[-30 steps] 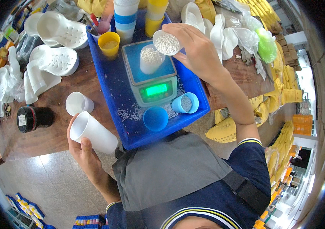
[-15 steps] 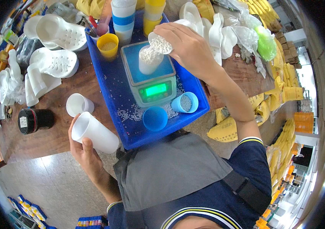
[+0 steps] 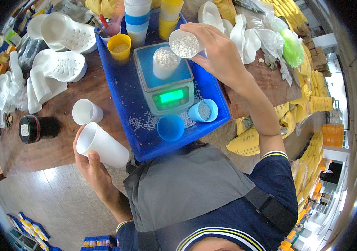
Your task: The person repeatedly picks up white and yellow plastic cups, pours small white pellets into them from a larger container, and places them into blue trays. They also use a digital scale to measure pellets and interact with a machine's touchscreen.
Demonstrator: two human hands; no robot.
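Observation:
My right hand is closed round a white cup of pellets, tilted beside a second white cup. That second cup stands upright on the scale, heaped with white pellets. The scale's display glows green, and it sits in a blue tray. Near the table's front edge, my left hand grips a tall white cup, tilted with its mouth up and to the left. A shorter white cup stands just behind it on the table.
Inside the tray are a blue cup, a light blue cup of pellets, a yellow cup, stacked cups and loose pellets. White moulded pieces and a black cylinder lie to the left. Yellow sacks are at the right.
My right hand has tipped its cup back from the pouring angle and drawn it slightly right, off the scale cup's rim. The pellet stream has stopped. My left hand has barely moved.

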